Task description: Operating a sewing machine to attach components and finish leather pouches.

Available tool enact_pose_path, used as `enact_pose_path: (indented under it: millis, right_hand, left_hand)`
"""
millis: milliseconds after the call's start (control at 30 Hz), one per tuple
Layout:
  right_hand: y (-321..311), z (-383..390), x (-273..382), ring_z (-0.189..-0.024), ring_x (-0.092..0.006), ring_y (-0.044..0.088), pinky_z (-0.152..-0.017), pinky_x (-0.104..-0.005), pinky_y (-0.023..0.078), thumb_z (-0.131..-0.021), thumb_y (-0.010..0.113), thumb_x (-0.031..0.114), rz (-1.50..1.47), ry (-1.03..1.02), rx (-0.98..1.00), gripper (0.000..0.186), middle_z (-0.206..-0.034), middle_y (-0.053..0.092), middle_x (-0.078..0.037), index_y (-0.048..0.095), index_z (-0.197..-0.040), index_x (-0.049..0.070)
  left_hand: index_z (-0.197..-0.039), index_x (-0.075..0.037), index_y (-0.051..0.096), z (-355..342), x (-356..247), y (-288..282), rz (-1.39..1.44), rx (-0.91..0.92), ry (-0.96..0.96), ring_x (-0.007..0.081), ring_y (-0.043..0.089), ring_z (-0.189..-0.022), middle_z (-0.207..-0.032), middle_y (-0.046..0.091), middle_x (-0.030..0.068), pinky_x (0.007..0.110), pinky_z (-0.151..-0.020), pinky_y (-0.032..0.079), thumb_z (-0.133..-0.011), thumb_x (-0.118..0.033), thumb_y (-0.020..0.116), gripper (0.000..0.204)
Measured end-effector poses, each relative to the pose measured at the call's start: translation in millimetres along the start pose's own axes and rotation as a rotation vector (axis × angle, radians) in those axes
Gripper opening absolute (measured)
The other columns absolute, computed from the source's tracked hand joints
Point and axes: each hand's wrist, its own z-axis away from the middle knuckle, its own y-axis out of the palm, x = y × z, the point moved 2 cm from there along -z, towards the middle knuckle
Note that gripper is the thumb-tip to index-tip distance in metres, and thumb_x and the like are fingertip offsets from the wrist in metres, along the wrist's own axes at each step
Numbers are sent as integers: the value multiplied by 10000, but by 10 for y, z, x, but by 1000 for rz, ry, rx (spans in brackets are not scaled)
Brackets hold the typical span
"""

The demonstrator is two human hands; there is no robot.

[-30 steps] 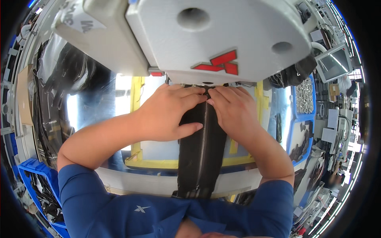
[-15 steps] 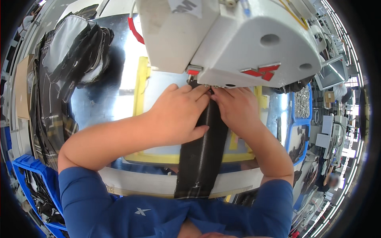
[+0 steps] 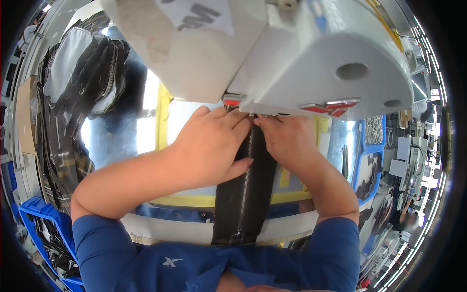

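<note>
A long black fabric piece with a metal zipper (image 3: 243, 204) runs from under the sewing machine head (image 3: 292, 58) toward my chest, its zipper slider near the lower end. My left hand (image 3: 206, 146) presses on its left side. Those fingertips reach close to the needle area, and the thumb is spread out beside the zipper teeth. On the other side, my right hand (image 3: 289, 141) has its thumb and fingers closed at the fabric's edge; some fingertips are hidden beneath the machine head. The needle itself cannot be made out.
Yellow tape (image 3: 163, 114) borders the work plate. At the left lie dark plaid and black zippered garment pieces (image 3: 85, 73), above a blue crate (image 3: 46, 207) of black pieces. Blue bins (image 3: 362, 158) at the right hold metal parts and dark pieces. A person (image 3: 406, 219) is far right.
The machine head looks larger and lower in view as my head has shifted. Both hands stay by the needle area on the zippered fabric, with little movement of their own.
</note>
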Motion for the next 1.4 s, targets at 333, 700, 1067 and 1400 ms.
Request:
enact_pose_path:
  millis: [333,700,1067,1400]
  right_hand:
    - [-6,3,40,-755,-214,727,-611,-385,554,-891,651,118,6,27,71,202,-828,731,-8,766,-1055,132]
    - [-72,68,85,-808,-242,720,-688,-392,566,-868,649,123,51,-64,122,328,-951,723,-87,730,-1157,-10]
    - [-77,102,164,-1000,-287,704,-911,-397,561,-861,674,164,81,-183,-24,411,-1084,696,-167,700,-1181,-92]
    - [-90,169,338,-1216,-404,662,-1075,-473,544,-871,766,339,21,-52,96,666,-1281,653,-273,620,-1323,-128]
  left_hand:
    - [-1277,32,680,14,13,-3,17,-20,8,283,662,-1089,-1226,701,136,409,-890,489,-839,-395,804,625]
    - [-1267,43,691,40,-57,105,-123,-107,87,298,639,-1133,-1263,699,142,403,-926,489,-849,-437,808,647]
    - [-1331,112,645,59,-87,224,-220,-129,126,387,636,-1195,-1337,654,247,452,-1080,516,-885,-471,782,747]
    - [-1423,199,522,124,-159,206,-213,17,96,480,565,-1358,-1433,562,365,511,-1196,440,-865,-683,722,1062]
